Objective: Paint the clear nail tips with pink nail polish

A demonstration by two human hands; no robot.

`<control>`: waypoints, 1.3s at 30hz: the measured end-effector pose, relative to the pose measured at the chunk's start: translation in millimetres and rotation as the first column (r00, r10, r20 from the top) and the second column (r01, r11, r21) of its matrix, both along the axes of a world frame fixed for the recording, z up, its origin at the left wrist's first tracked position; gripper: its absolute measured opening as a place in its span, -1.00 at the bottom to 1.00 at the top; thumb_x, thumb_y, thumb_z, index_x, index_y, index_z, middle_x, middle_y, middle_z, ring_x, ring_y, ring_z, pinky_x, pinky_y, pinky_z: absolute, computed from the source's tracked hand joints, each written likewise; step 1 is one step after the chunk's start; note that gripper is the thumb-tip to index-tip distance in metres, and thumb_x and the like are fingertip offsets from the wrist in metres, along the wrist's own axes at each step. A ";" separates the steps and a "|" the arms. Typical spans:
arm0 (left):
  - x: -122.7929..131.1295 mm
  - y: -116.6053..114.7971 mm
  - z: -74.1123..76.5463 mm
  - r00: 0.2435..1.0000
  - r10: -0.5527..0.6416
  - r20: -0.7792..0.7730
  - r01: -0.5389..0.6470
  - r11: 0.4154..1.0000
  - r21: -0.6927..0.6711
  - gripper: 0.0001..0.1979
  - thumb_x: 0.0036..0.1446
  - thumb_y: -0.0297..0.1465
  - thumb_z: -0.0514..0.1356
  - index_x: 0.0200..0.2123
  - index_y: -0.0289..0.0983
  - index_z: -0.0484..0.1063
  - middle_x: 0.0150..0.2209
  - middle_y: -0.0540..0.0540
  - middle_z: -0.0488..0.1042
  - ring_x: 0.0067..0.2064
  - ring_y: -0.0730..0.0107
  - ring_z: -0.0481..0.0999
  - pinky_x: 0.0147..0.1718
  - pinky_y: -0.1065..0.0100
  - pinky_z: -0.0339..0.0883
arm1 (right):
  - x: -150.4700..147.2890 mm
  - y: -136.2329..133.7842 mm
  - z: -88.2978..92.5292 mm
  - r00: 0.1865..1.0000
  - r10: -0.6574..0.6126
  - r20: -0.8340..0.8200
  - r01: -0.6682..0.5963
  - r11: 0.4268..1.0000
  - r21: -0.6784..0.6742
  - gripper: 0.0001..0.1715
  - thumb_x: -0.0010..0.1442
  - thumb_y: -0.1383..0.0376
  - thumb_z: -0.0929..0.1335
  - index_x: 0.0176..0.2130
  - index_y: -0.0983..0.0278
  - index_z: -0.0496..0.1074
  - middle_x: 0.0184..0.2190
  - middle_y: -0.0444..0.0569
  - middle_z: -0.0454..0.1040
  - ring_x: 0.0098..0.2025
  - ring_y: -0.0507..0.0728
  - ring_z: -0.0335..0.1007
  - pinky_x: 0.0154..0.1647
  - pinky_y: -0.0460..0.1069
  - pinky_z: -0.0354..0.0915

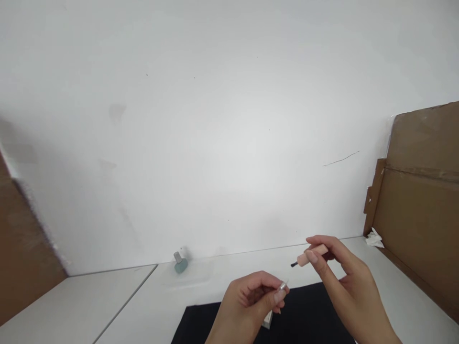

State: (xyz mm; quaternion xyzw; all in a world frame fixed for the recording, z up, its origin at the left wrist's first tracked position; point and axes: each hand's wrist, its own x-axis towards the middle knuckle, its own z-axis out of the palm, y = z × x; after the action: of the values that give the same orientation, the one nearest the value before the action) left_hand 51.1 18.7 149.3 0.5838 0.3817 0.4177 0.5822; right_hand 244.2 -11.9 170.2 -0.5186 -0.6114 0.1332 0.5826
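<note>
My right hand [344, 274] pinches a pale pink nail polish cap [311, 255] between thumb and fingers. Its dark brush [294, 264] points left and down, towards my other hand. Lower and to the left, my left hand [251, 301] has thumb and forefinger closed on a small silvery piece with a clear tip [283, 286]; its exact kind is too small to make out. The brush and this piece are apart. Partly hidden below my left hand, a small whitish block-like object [267, 320] stands on the black mat [304, 315].
A teal nail polish bottle [180, 265] with a grey cap is on a clear sheet or tray [201, 272] at the back left. Crumpled white tissue [375, 238] lies by the right cardboard panel [416, 210]. Another brown panel [25, 248] is on the left; a white wall [229, 143] rises behind.
</note>
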 end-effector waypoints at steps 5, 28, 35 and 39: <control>0.8 -0.7 1.8 1.000 -0.012 -0.024 0.012 1.000 0.017 -0.82 0.09 -0.24 0.41 -0.44 -0.22 0.66 -0.51 0.02 0.54 -0.40 0.37 0.47 -0.30 0.39 0.40 | -1.1 3.6 -2.5 0.999 0.037 0.014 -0.036 0.997 -0.075 -0.70 0.38 -0.02 0.34 -0.11 0.10 0.52 -0.35 -0.15 0.67 -0.33 0.11 0.51 -0.58 -0.12 0.27; 5.0 -4.0 4.5 0.993 0.081 -0.089 -0.072 0.992 0.100 -0.90 0.06 -0.34 0.36 -0.47 -0.22 0.60 -0.50 0.03 0.52 -0.37 0.31 0.48 -0.27 0.35 0.37 | -4.8 -4.4 3.1 0.987 0.153 -0.057 -0.159 0.980 -0.119 -0.65 0.35 -0.06 0.35 -0.18 0.11 0.55 -0.42 -0.13 0.64 -0.35 0.13 0.51 -0.55 -0.11 0.30; 5.5 -4.3 6.6 0.994 0.083 -0.077 -0.078 0.995 0.067 -0.87 0.05 -0.31 0.39 -0.48 -0.21 0.60 -0.52 0.04 0.54 -0.39 0.33 0.49 -0.27 0.36 0.40 | 8.1 0.3 3.0 0.997 0.061 0.042 -0.057 0.994 -0.093 -0.67 0.37 -0.03 0.34 -0.11 0.12 0.52 -0.36 -0.09 0.66 -0.31 0.14 0.53 -0.59 -0.12 0.28; 5.0 -3.6 5.6 0.995 0.070 -0.067 -0.066 0.996 0.059 -0.89 0.04 -0.33 0.40 -0.47 -0.22 0.62 -0.54 0.04 0.54 -0.40 0.34 0.49 -0.28 0.36 0.39 | 3.9 -6.1 5.5 0.974 0.225 0.017 -0.221 0.966 -0.138 -0.71 0.37 -0.01 0.35 -0.15 0.10 0.53 -0.41 -0.13 0.64 -0.33 0.12 0.55 -0.41 -0.10 0.40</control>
State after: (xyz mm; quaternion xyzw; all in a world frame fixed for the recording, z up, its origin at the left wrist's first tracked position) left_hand 56.1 15.1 154.9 0.6010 0.4094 0.4276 0.5371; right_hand 248.1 -18.0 175.7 -0.4870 -0.6649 0.2303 0.5174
